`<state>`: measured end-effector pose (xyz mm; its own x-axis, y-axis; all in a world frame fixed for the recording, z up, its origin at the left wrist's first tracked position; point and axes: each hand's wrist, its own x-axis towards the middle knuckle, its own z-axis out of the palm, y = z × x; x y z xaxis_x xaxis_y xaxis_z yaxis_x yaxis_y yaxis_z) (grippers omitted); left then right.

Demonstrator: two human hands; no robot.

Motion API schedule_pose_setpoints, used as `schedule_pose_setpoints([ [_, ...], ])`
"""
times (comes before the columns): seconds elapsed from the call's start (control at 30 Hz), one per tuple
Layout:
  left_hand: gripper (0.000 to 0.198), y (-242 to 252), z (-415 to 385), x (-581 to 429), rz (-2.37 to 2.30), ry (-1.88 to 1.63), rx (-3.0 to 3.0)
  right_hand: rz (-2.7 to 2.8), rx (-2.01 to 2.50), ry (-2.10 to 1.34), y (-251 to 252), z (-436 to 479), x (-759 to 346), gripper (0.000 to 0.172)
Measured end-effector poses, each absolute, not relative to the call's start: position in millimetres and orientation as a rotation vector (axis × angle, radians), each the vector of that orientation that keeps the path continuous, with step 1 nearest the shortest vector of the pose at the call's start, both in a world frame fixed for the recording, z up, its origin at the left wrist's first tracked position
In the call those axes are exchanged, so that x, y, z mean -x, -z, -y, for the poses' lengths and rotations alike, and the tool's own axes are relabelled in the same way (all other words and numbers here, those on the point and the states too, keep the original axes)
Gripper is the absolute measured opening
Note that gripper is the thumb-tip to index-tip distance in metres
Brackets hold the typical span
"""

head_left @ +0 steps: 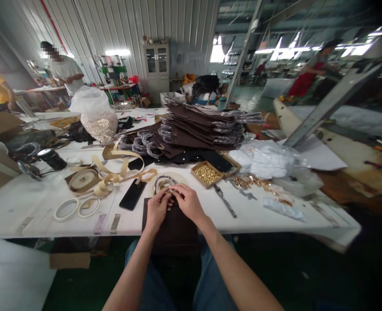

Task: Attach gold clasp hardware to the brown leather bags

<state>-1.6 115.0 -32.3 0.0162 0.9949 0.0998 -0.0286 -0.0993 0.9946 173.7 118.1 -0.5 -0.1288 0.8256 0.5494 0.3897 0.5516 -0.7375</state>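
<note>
A dark brown bag panel (pixel 174 233) hangs over the table's front edge above my lap, with a plastic-wrapped loop handle (pixel 160 181) at its far end. My left hand (pixel 158 209) and my right hand (pixel 187 201) meet at the panel's top, by the base of the handle. Fingers on both are bent and pinched together. A hint of small gold-coloured metal shows between the fingertips, but what they grip is mostly hidden. To the right are a box of small gold metal pieces (pixel 206 174) and a dark metal hand tool (pixel 225 201).
A black phone (pixel 133 194), tape rolls (pixel 66 210) and tan strapping (pixel 105 188) lie to the left. Stacked brown bag panels (pixel 194 125) rise behind, near a plastic sack (pixel 96 116). Loose gold hardware (pixel 250 180) and white wrapped packs (pixel 268 157) lie right. Other people stand farther off.
</note>
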Motion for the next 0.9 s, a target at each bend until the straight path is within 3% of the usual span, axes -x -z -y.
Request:
schedule_pose_setpoints([
  [0.3, 0.047, 27.5, -113.3, 1.7, -1.087, -1.266, -1.205, 1.722, 1.035, -0.612, -4.2, -121.7, -176.6, 0.022],
  [0.67, 0.062, 18.4, -106.7, 7.0, -1.198, -1.211, -1.233, 1.654, 1.092, -0.704, -16.4, -116.4, -183.1, 0.008],
  [0.8, 0.054, 31.5, -122.4, -36.5, -1.305, -1.248, -0.962, 1.694, 1.107, -0.680, 20.5, -130.8, -173.7, 0.012],
  [0.9, 0.049, 27.3, -131.6, -108.6, -1.505, -1.572, -0.647, 1.665, 1.116, -0.650, 57.3, -158.5, -171.2, 0.016],
])
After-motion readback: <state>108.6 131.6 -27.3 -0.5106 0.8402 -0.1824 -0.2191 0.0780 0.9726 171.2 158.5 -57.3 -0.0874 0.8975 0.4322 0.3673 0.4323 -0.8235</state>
